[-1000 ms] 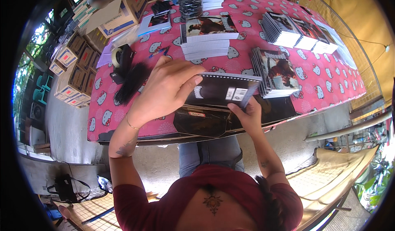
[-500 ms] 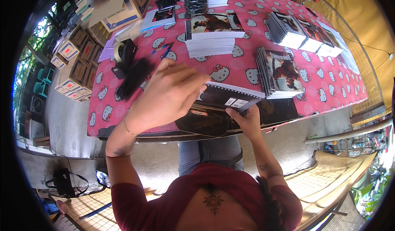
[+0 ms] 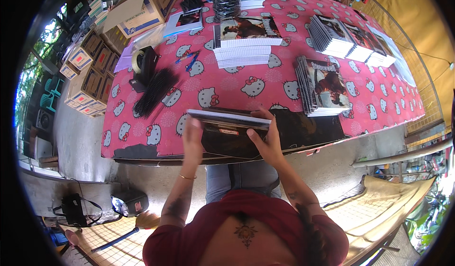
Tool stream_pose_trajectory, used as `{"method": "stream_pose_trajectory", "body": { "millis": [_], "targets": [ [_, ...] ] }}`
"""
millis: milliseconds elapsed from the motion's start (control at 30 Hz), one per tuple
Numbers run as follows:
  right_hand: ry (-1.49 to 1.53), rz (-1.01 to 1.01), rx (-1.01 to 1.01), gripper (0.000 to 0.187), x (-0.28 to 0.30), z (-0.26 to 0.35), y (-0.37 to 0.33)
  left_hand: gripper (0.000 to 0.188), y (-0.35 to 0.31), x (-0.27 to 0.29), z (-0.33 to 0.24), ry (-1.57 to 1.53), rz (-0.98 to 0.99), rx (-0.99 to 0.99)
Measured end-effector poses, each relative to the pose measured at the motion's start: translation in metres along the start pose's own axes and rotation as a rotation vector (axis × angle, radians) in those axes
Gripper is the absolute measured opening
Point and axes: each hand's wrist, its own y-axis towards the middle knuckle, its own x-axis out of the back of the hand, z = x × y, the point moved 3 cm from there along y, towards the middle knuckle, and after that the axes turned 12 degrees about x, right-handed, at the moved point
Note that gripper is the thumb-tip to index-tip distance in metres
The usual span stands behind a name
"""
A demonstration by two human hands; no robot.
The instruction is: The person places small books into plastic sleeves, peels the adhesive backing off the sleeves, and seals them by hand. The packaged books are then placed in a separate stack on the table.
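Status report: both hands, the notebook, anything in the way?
Right hand holding notebook at its right end, thumb on near side. Left hand blurred at left end, contact unclear. Nearest notebook stack farther right, apart from it.

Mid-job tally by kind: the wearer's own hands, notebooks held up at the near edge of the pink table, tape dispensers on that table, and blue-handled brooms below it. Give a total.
Own hands: 2 (left hand, right hand)
Held notebook: 1
Tape dispenser: 1
Blue-handled broom: 1
Total: 5
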Motion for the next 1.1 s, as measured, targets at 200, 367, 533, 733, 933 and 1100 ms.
{"method": "stream_pose_trajectory", "body": {
  "millis": [200, 367, 533, 733, 933, 1100],
  "targets": [
    [-0.055, -0.007, 0.027, 0.048, 0.022, -0.023, 0.003, 0.058, -0.005, -0.002, 0.055, 0.004, 0.17, -0.027],
    [0.028, -0.032, -0.038, 0.041, 0.066, -0.034, 0.008, 0.039, 0.095, 0.018, 0.009, 0.899, -0.151, -0.409],
    [0.066, -0.038, 0.002, 0.045, 0.051, -0.033, 0.013, 0.018, 0.178, 0.088, 0.056, 1.44, -0.302, -0.52],
    [-0.518, -0.126, 0.475, 0.047, 0.04, 0.045, 0.042, 0.014, 0.171, 0.073, 0.065, 1.409, -0.28, -0.561],
    [-0.786, 0.292, 0.669, 0.031, -0.047, 0.085, 0.068, 0.019, 0.147, 0.045, 0.064, 1.329, -0.28, -0.63],
    [-0.775, 0.329, 0.632, 0.012, -0.061, 0.038, 0.079, 0.017, 0.109, 0.03, 0.019, 0.769, -0.177, -0.399]
  ]
}}
